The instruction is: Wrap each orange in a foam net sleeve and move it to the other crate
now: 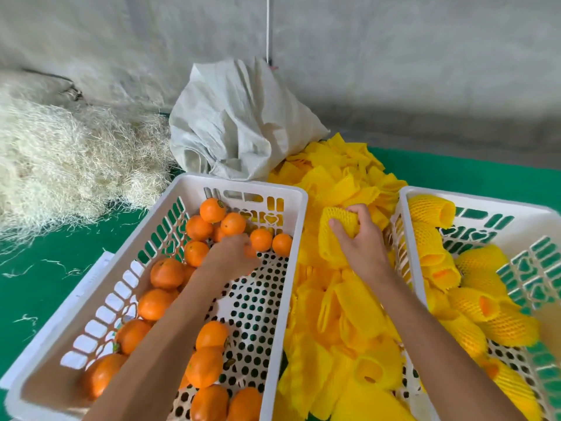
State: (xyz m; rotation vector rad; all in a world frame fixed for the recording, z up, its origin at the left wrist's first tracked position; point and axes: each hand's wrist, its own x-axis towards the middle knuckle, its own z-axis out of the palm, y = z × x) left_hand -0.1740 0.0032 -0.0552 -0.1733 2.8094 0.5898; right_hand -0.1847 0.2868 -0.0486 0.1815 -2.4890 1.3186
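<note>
The left hand (pixel 232 253) is reaching into the left crate (pixel 291 268) of bare oranges (pixel 212 210), fingers curling around a small orange (pixel 250 251) near the far end. The right hand (pixel 361 238) is pinching a yellow foam net sleeve (pixel 332 235) from the pile of sleeves (pixel 343 299) between the crates. Wrapped oranges (pixel 482 305) are lying in the right crate (pixel 406 238).

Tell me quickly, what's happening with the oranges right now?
Left hand reaching onto a bare orange in the left crate. Right hand grips a foam sleeve. Wrapped oranges in right crate. Nothing blocking.
</note>
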